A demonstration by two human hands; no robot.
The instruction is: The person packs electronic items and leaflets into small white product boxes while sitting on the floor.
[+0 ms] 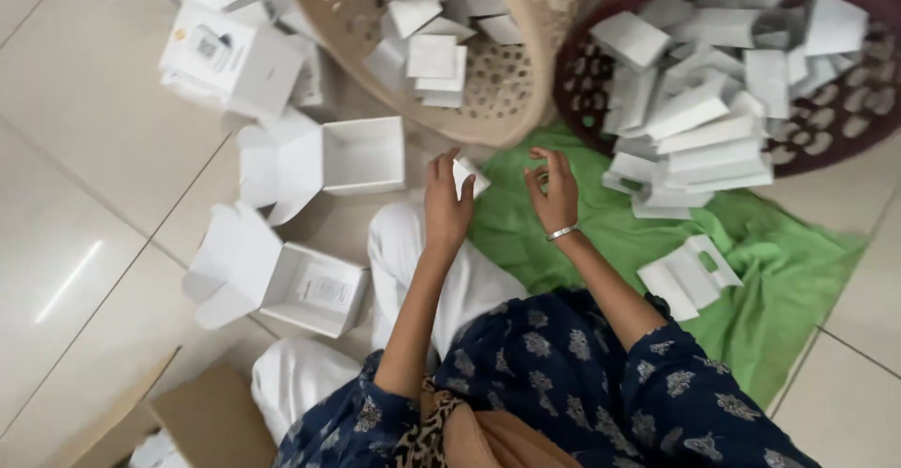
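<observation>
A maroon basket (845,130) at two o'clock and a tan basket (488,92) at twelve hold white card pieces (heaped loosely). Below, on green cloth (788,271), the left hand (447,203) pinches a small white card piece (469,177); the right hand (556,191) hovers beside it at three o'clock, fingers curled, empty.

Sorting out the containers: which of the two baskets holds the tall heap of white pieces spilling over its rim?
The dark maroon basket on the right. The beige basket beside it holds fewer white pieces.
</observation>
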